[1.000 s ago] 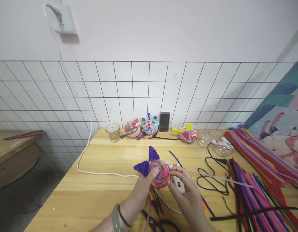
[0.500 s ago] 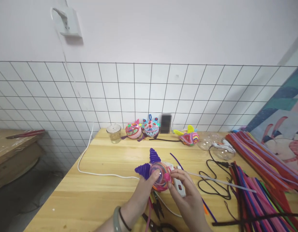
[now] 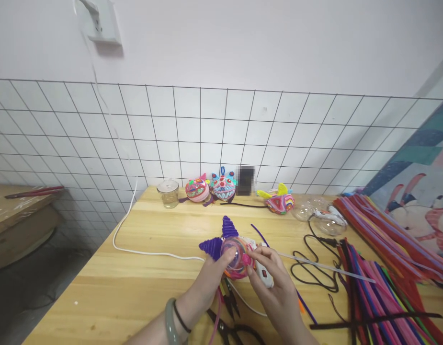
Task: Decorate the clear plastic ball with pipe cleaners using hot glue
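My left hand (image 3: 206, 282) is closed round a clear plastic ball wrapped in colourful pipe cleaners (image 3: 234, 274), its thumb on the ball's bare clear part. Two pointed purple pipe-cleaner pieces (image 3: 229, 227) stick out at the ball's upper left. On the side facing my right hand (image 3: 277, 282) is a small pink pipe-cleaner coil (image 3: 246, 259). My right thumb and fingertips pinch this coil against the ball. Below the hands lie dark-handled pliers (image 3: 229, 299), black scissors (image 3: 235, 330) and a pink strand (image 3: 217, 321), partly hidden by my left hand.
A white power strip (image 3: 265, 274) lies behind my right hand. Along the wall stand a glass cup (image 3: 168, 195), finished pipe-cleaner creatures (image 3: 224, 187) and clear plastic balls (image 3: 331, 224). Bundles of pipe cleaners (image 3: 382, 297) and a tangled black cord (image 3: 309, 268) cover the right side.
The view has shifted slightly, so most things sit a little higher and further left. Both hands keep their grip on the ball and coil, with little visible movement of the fingers.
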`<action>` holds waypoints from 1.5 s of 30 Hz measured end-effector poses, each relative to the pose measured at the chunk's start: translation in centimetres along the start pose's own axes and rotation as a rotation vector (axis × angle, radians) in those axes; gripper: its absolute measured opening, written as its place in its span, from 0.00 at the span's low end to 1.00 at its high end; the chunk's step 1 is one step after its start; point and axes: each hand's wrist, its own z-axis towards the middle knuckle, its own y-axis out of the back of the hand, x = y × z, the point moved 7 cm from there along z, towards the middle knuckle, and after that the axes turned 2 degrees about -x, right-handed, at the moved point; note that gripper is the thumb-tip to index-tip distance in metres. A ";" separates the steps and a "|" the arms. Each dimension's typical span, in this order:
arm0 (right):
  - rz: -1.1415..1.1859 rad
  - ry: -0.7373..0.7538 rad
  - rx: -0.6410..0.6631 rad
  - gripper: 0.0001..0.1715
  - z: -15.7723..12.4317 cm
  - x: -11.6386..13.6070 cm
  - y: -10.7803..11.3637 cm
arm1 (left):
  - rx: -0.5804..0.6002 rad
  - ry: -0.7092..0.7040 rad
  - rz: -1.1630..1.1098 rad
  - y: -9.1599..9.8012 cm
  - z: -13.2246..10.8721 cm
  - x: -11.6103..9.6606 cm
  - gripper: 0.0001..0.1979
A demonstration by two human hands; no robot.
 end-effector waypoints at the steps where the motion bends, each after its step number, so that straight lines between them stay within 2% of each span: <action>1: 0.000 -0.002 -0.001 0.12 0.0 0.0 0.0 | -0.002 -0.004 0.008 0.0 0.0 0.0 0.22; 8: -0.028 -0.024 0.013 0.10 -0.3 -0.5 0.0 | 0.032 -0.013 0.018 -0.5 -0.2 -0.1 0.21; 15: -0.028 0.034 0.032 0.11 -0.4 -0.3 -0.1 | 0.078 -0.068 0.011 -0.2 0.0 0.2 0.20; 25: -0.026 0.053 0.054 0.10 -0.8 -1.3 -0.5 | 0.066 -0.108 0.062 0.2 0.5 0.2 0.21; 35: -0.037 0.059 0.030 0.09 -0.9 -1.4 -0.4 | 0.117 -0.081 0.035 -0.4 0.4 0.4 0.22; 45: -0.038 0.046 0.024 0.09 -0.8 -1.6 -0.4 | 0.072 -0.070 0.031 -0.2 0.5 0.3 0.24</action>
